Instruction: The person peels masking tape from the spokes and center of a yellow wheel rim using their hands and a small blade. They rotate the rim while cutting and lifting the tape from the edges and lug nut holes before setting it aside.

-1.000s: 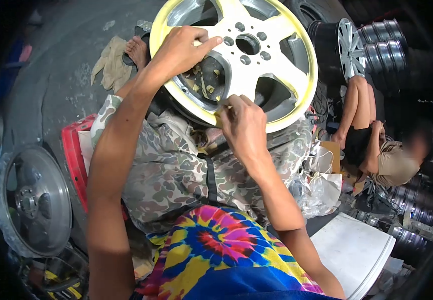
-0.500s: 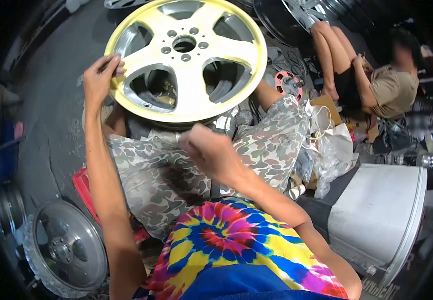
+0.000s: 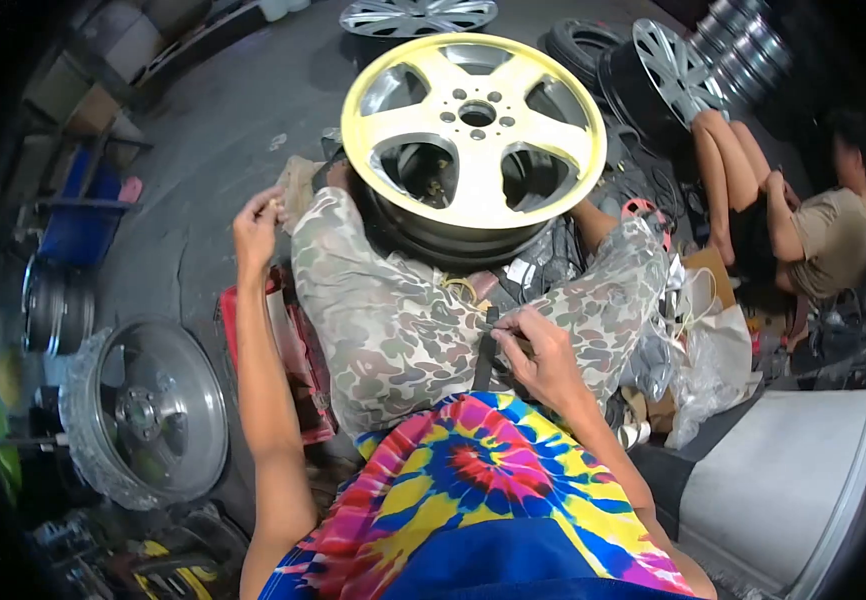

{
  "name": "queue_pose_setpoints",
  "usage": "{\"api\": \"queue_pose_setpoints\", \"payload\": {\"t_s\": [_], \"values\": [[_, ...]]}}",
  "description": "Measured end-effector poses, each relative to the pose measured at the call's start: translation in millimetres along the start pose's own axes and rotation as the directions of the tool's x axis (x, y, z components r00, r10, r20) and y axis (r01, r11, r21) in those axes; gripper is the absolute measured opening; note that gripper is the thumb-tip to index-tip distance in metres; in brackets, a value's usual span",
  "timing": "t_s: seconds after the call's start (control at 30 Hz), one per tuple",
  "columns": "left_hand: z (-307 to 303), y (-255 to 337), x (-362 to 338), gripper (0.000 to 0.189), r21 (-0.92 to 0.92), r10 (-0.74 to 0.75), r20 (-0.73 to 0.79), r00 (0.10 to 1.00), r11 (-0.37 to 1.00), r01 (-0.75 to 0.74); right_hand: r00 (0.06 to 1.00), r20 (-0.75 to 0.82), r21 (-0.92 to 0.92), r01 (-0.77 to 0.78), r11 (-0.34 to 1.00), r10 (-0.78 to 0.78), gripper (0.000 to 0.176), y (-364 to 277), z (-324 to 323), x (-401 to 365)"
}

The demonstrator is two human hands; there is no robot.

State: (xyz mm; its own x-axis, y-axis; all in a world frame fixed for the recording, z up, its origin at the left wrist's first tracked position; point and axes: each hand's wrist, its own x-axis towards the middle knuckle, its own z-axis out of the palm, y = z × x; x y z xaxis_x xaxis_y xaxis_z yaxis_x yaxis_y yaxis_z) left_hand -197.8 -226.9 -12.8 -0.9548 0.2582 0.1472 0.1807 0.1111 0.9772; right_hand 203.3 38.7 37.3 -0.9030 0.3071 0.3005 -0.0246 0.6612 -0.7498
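- As the yellow wheel (image 3: 479, 152) sits between the trouser legs (image 3: 393, 310), inside the floor's (image 3: 193, 200) edges, I'd steady it from both sides.
- Left hand (image 3: 255, 230), right hand (image 3: 541, 355): fingers curled; pinching anything, I can't tell.

No word, number, brand or sign is showing clearly enough to be read. A small white label (image 3: 521, 272) is lying just below the near edge of the pale yellow wheel (image 3: 480, 180), between the legs of the camouflage trousers (image 3: 383, 310), and its markings are coming out too small to make out. The white box (image 3: 783, 470) at the right, the cardboard (image 3: 708, 270) and the clear plastic bag (image 3: 708, 385) beside the trousers are likewise giving no legible lettering on their visible sides.
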Motion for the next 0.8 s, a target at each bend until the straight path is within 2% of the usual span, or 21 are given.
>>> {"api": "queue_pose_setpoints", "payload": {"t_s": [0.07, 0.1, 0.13, 0.2, 0.27, 0.33, 0.4, 0.43, 0.53, 0.57, 0.8], "values": [[-11, -26, -26, 0.025, -0.015, -0.071, -0.042, 0.997, 0.997, 0.070, 0.998, 0.063, 0.016, 0.016, 1.000, -0.017, 0.012, -10, 8, 10], [-13, -43, -38, 0.026, -0.090, -0.073, -0.025, 0.997, 0.993, 0.070, 0.996, 0.067, 0.025, 0.061, 0.998, -0.062, 0.012, -14, 14, 14], [-12, -63, -55, 0.026, -0.241, -0.128, -0.029, 0.991, 0.963, 0.117, 0.992, 0.072, 0.035, 0.105, 0.994, -0.107, 0.012, -16, 20, 19], [-5, -87, -89, 0.028, -0.170, -0.233, -0.039, 0.972, 0.960, 0.224, 0.985, 0.135, 0.033, 0.105, 0.994, -0.109, 0.012, -25, 27, 25], [12, -110, -128, 0.031, 0.025, -0.336, -0.079, 0.939, 0.940, 0.339, 0.966, 0.239, 0.029, 0.090, 0.996, -0.094, 0.013, -26, 34, 24], [30, -202, -165, 0.033, 0.061, -0.233, -0.073, 0.970, 0.969, 0.238, 0.954, 0.286, 0.006, 0.088, 0.996, -0.086, 0.013, -27, 39, 22], [41, -165, -204, 0.027, -0.179, -0.409, 0.071, 0.910, 0.892, 0.415, 0.946, 0.287, 0.005, 0.153, 0.988, -0.148, 0.012, -28, 45, 22], [46, -157, -216, 0.027, -0.226, -0.453, 0.143, 0.880, 0.851, 0.475, 0.947, 0.286, 0.030, 0.144, 0.989, -0.146, 0.012, -31, 47, 22], [55, -160, -232, 0.027, -0.201, -0.504, 0.223, 0.834, 0.814, 0.545, 0.959, 0.258, 0.027, 0.115, 0.993, -0.118, 0.014, -30, 45, 20], [57, -161, -233, 0.027, -0.191, -0.516, 0.238, 0.823, 0.806, 0.560, 0.959, 0.240, -0.018, 0.157, 0.987, -0.148, 0.015, -24, 43, 17], [51, -156, -216, 0.027, -0.113, -0.565, 0.267, 0.781, 0.786, 0.607, 0.990, 0.086, -0.004, 0.116, 0.993, -0.115, 0.014, -18, 27, -1]]}}
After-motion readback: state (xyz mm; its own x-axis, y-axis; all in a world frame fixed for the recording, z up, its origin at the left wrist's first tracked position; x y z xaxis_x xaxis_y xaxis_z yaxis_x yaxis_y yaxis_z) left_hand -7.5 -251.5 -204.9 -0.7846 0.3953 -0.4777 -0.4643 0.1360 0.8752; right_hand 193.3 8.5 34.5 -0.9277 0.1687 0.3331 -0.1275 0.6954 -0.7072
